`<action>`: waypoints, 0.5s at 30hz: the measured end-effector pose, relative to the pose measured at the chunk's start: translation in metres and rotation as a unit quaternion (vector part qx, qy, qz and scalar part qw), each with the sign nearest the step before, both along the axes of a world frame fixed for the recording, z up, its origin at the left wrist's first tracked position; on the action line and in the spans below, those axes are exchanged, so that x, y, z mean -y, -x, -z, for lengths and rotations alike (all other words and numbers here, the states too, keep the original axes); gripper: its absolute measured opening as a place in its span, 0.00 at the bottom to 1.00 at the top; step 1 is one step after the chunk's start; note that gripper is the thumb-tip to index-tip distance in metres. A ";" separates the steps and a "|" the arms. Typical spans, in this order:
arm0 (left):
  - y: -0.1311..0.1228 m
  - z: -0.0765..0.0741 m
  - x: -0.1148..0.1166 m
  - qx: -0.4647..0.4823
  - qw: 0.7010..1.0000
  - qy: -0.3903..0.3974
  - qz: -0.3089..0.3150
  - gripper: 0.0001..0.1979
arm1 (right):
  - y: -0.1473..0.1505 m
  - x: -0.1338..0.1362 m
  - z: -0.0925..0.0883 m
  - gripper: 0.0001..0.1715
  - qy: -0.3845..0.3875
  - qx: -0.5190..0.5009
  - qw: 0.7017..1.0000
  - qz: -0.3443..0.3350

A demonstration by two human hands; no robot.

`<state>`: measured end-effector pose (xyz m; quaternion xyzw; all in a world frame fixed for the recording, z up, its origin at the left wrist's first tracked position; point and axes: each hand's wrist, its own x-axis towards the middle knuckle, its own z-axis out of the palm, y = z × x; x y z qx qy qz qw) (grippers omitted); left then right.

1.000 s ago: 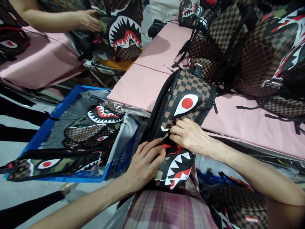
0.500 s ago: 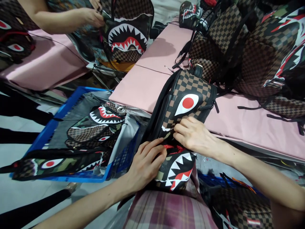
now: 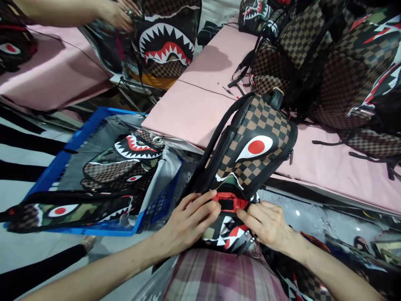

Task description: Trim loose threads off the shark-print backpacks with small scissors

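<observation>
A small backpack (image 3: 263,121) with brown-and-black checks, a red-and-white eye and shark teeth rests on my lap, its top leaning against the table edge. Its front pocket gapes, showing red lining (image 3: 239,202) and a black label (image 3: 226,204). My left hand (image 3: 196,217) curls over the pocket's left edge, fingertips at the lining. On the opposite side, my right hand (image 3: 266,221) pinches the pocket's right edge. Dark zipper pulls (image 3: 249,240) hang just below the right fingers. The insides of both grips are partly hidden.
A blue crate (image 3: 78,133) with several shark-print pieces stands at left. Pink-covered tables (image 3: 188,113) carry more checked backpacks (image 3: 344,83) at right. Across the table, a co-worker's hand (image 3: 115,14) is at another backpack (image 3: 169,46). More bags lie low at right.
My right hand has moved down from beside the eye print to the pocket's right edge. The pocket is spread wider, baring the red lining and label. The backpack's top has shifted right.
</observation>
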<state>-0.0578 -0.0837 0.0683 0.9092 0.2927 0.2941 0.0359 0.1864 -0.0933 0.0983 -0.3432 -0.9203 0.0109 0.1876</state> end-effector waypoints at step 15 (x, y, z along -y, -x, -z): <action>0.028 -0.010 -0.129 0.054 0.937 0.162 -0.304 0.24 | -0.051 -0.083 0.050 0.18 0.220 -0.517 0.749 0.351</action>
